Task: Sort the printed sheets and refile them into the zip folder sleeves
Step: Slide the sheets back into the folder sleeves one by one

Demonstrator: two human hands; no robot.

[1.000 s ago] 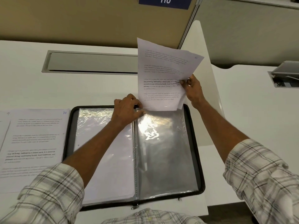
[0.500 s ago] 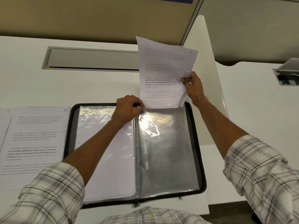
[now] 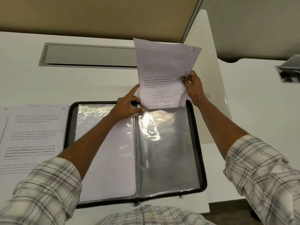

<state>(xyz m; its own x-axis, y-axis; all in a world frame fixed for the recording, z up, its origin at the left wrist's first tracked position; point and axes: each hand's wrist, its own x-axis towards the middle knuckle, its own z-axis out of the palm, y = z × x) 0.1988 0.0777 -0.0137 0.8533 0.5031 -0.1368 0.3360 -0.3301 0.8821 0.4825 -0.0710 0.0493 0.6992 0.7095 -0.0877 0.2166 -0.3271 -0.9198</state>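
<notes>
white desk, open zip folder, printed sheets beside it

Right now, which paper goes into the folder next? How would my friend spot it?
Find the open black zip folder on the white desk. At its top right edge a printed sheet stands up, pinched by the right hand. The sheets left of the folder lie flat; this one is lifted, with a blue 6 in its corner.
</notes>
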